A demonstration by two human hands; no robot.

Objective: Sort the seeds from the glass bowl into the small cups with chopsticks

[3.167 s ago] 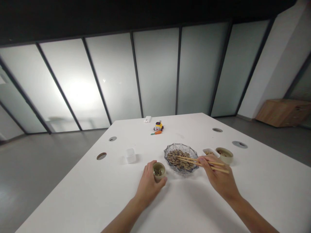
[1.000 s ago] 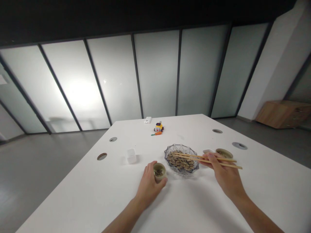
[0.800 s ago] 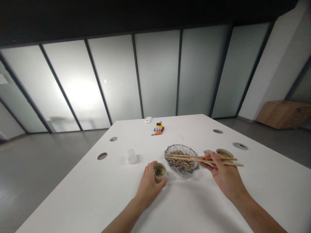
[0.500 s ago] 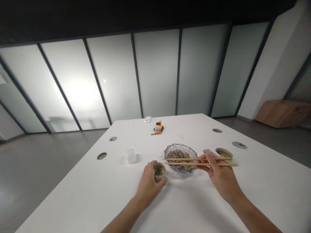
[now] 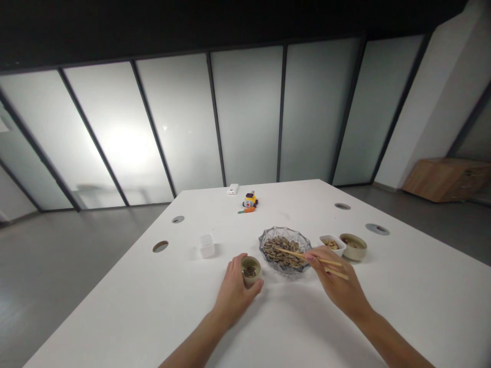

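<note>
My left hand (image 5: pixel 238 283) is wrapped around a small beige cup (image 5: pixel 252 280) on the table, with some sunflower seeds (image 5: pixel 250 271) inside it. In my right hand (image 5: pixel 337 278) is a pair of wooden chopsticks (image 5: pixel 293 252), held over the glass bowl (image 5: pixel 286 232). Their tips point down to the left, at the striped seeds heaped in the bowl. The fluted clear bowl stands just right of the cup. Beyond my right hand are a white square dish (image 5: pixel 339 251) with light brown pieces and a second beige cup (image 5: pixel 358 252).
A translucent plastic box (image 5: pixel 207 248) stands left of my left hand. Farther back on the white table (image 5: pixel 153 296) are a yellow and grey toy car (image 5: pixel 250 200), a toy carrot (image 5: pixel 247 210) and a white device (image 5: pixel 233 189). Round cable holes (image 5: pixel 160 247) pierce both sides.
My right hand has lowered the chopsticks from lying level across the bowl to slanting into it, their tips closer together. The white dish and second cup are now uncovered. My left hand stays put.
</note>
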